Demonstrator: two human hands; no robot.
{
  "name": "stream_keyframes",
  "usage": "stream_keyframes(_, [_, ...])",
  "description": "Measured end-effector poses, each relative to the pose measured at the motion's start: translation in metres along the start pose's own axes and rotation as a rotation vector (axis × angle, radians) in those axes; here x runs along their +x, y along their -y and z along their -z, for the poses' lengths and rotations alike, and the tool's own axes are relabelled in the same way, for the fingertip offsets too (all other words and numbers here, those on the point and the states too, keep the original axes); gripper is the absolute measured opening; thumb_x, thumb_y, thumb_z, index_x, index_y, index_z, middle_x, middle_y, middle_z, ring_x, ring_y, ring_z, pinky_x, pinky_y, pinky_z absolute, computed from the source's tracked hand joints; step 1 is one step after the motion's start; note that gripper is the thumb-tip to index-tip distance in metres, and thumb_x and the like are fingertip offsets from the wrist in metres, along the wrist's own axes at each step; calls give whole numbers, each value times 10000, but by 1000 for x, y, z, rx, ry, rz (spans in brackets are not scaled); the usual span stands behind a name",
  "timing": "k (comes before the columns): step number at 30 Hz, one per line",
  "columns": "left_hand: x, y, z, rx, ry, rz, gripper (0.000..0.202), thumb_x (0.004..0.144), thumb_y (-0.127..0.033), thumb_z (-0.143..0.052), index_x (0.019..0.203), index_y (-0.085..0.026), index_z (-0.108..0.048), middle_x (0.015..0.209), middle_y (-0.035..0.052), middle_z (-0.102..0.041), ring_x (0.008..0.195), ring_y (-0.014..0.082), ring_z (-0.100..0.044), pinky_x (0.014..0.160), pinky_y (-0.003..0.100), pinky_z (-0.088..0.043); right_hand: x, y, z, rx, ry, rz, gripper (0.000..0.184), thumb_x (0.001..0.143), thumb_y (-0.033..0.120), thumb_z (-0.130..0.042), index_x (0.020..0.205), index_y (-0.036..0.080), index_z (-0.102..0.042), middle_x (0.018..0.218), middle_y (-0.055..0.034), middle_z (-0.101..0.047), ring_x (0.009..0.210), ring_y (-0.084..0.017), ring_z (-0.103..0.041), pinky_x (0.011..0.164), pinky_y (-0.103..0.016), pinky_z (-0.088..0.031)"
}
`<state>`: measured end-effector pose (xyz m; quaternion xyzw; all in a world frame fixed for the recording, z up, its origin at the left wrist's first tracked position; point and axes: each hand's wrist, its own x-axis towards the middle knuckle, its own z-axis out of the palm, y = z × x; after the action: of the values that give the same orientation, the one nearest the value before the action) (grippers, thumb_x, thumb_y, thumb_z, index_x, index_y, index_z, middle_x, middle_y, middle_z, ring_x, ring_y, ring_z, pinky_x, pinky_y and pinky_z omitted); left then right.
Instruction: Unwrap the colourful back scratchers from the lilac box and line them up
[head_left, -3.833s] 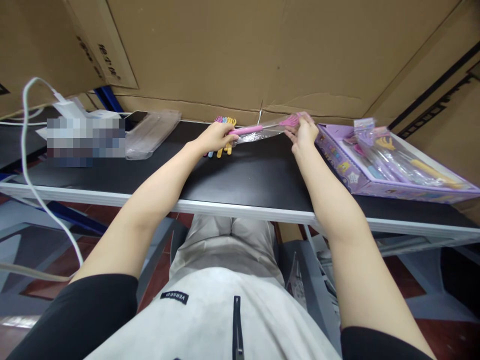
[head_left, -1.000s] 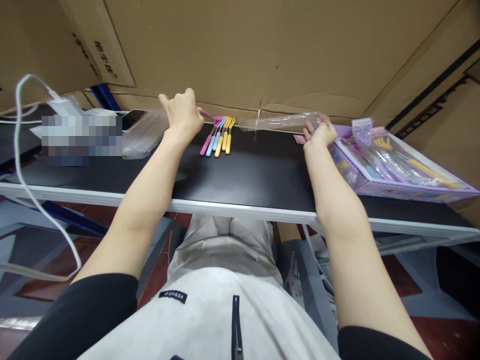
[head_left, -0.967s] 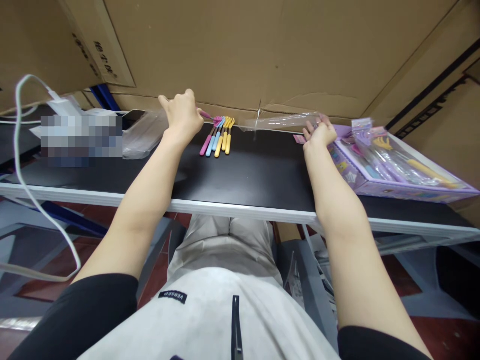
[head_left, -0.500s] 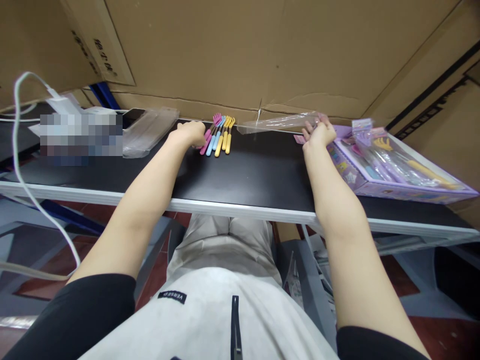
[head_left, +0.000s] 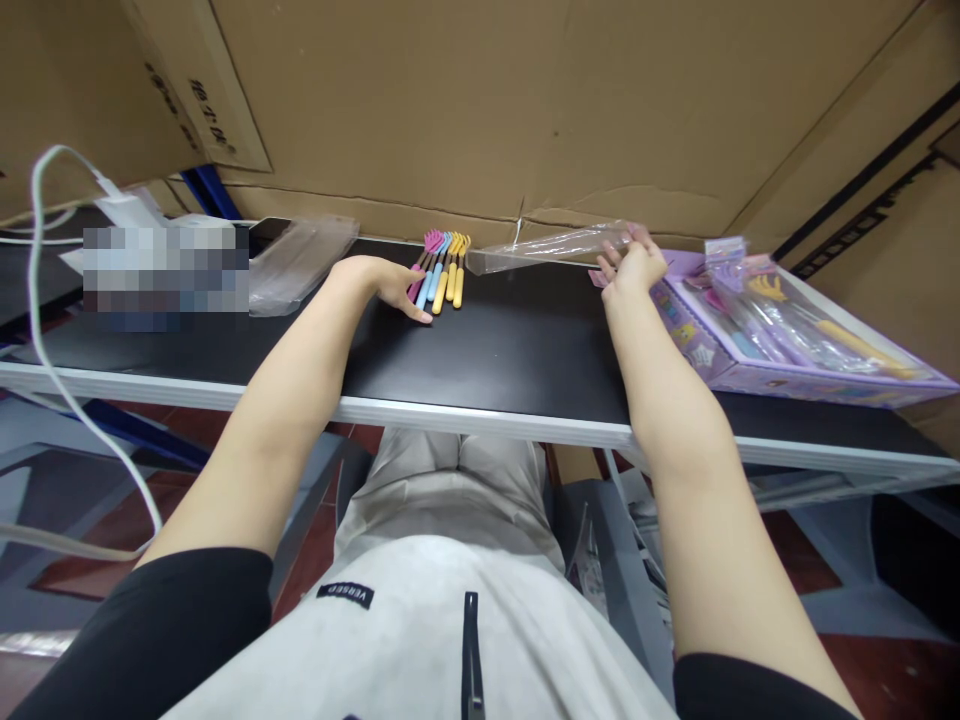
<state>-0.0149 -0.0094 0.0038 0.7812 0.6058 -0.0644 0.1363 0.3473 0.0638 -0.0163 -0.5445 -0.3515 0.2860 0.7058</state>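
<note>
Several small back scratchers (head_left: 448, 272) with pink, blue and yellow handles and claw-shaped heads lie side by side on the black tabletop. My left hand (head_left: 396, 286) is at the left end of the row, thumb stretched out toward the near ends of the handles and apart from the fingers. It partly covers the pink handles, and whether it touches them I cannot tell. A long clear plastic bag (head_left: 551, 247) hangs sideways from my right hand (head_left: 636, 262), which pinches its right end beside the purple box.
At right stands a purple display box (head_left: 817, 385) holding wrapped back scratchers. Flat clear bags (head_left: 304, 265) lie on the left, near a blurred-out object (head_left: 165, 270) and a white cable (head_left: 34, 230). A cardboard wall (head_left: 480, 110) rises behind the table.
My left hand has moved slightly right and its thumb has spread away from the fingers. The plastic bag has shifted a little left with my right hand.
</note>
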Motion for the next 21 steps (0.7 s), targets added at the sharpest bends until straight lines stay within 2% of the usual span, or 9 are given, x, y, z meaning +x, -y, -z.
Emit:
stream_keyframes(3, [0, 2, 1, 28, 53, 34, 1278, 652, -744, -814, 1722, -272, -297, 1726, 119, -378, 1578, 398, -376, 1256, 396, -332, -2, 1, 0, -80, 37, 39, 355, 969, 186, -481, 1182, 278, -750, 1431, -77, -664, 1228, -205, -735, 975, -403, -618])
stream_keyframes(8, [-2, 0, 1, 39, 50, 22, 1218, 739, -739, -763, 1736, -285, -230, 1750, 97, -316, 1597, 369, -349, 1269, 381, -316, -5, 3, 0, -98, 48, 39, 326, 972, 216, -485, 1154, 272, -750, 1426, -81, -665, 1249, -215, -725, 999, -421, -611])
stream_keyframes(14, [2, -4, -4, 31, 36, 27, 1119, 846, -679, -683, 1746, -248, -174, 1778, 106, -213, 1634, 327, -271, 1301, 400, -252, -10, 6, -2, -32, 60, -23, 460, 992, 166, -425, 1353, 314, -669, 1512, -61, -616, 1294, -181, -700, 1000, -372, -616])
stream_keyframes(18, [3, -6, -6, 25, 28, 37, 1133, 850, -692, -678, 1747, -224, -167, 1795, 119, -116, 1648, 321, -222, 1309, 378, -226, -16, 8, -3, 10, 35, -39, 503, 1002, 112, -384, 1414, 258, -633, 1500, -87, -629, 1225, -160, -732, 961, -327, -627])
stream_keyframes(20, [3, -6, -5, 4, 12, 28, 1138, 820, -677, -711, 1739, -222, -219, 1795, 132, -136, 1637, 346, -251, 1303, 385, -247, -16, 8, -3, 4, 47, -37, 474, 1005, 110, -380, 1373, 240, -649, 1486, -90, -639, 1194, -160, -744, 941, -326, -633])
stream_keyframes(21, [2, -6, -4, -16, -3, 14, 1128, 798, -661, -737, 1727, -225, -270, 1787, 138, -195, 1628, 359, -275, 1297, 390, -262, -16, 7, -4, -5, 67, -35, 448, 1000, 115, -399, 1337, 243, -665, 1470, -87, -650, 1184, -168, -749, 936, -342, -636])
